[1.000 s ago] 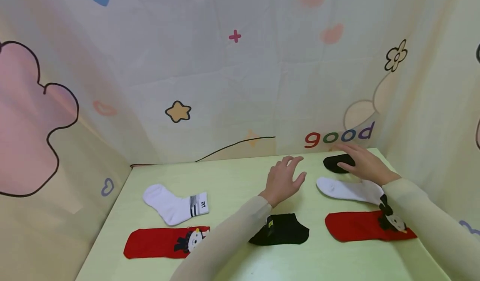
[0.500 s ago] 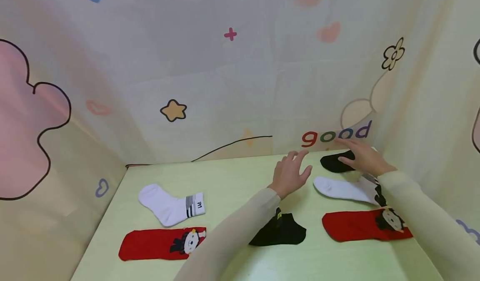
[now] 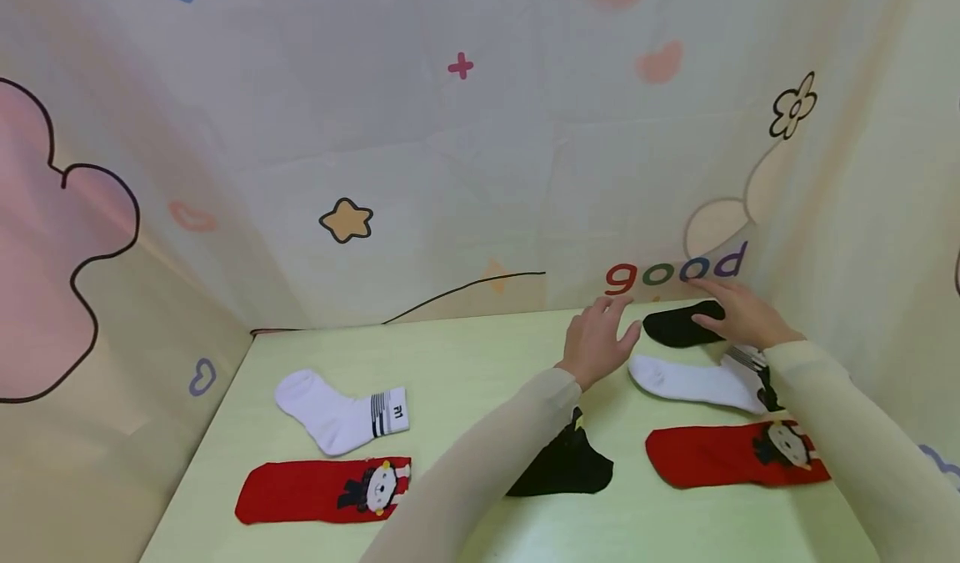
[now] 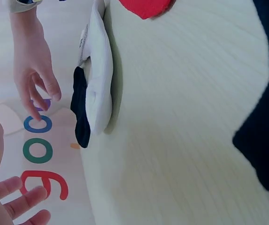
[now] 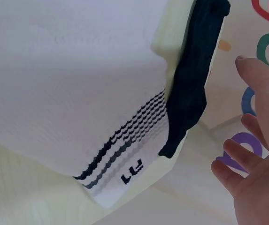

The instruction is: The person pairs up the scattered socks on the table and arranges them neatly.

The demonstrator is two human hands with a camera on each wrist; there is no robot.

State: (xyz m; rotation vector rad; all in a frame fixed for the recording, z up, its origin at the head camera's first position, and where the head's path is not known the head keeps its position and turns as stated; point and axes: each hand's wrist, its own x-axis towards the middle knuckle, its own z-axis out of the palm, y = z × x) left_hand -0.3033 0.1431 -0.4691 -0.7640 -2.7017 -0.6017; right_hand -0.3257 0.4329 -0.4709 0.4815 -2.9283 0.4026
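My right hand (image 3: 746, 317) hovers with loosely extended fingers over a black ankle sock (image 3: 675, 325) at the back right of the table. In the right wrist view that black sock (image 5: 190, 79) lies apart from the fingers. A white sock with dark stripes (image 3: 693, 379) is just in front of it, its cuff partly behind my right sleeve. Left of these, my left hand (image 3: 598, 342) is raised above the table, fingers spread and holding nothing. Beneath my left forearm a second black ankle sock (image 3: 573, 467) is partly covered.
A red sock with a cartoon animal (image 3: 705, 456) lies at the front right. On the left are another white striped sock (image 3: 330, 417) and another red sock (image 3: 300, 492). A printed curtain (image 3: 420, 146) closes off the back and sides of the pale green table (image 3: 465, 346).
My left hand has moved right, closer to the black sock at the back. The right hand stays hovering over that sock, and the head view has shifted slightly. The socks lie as before.
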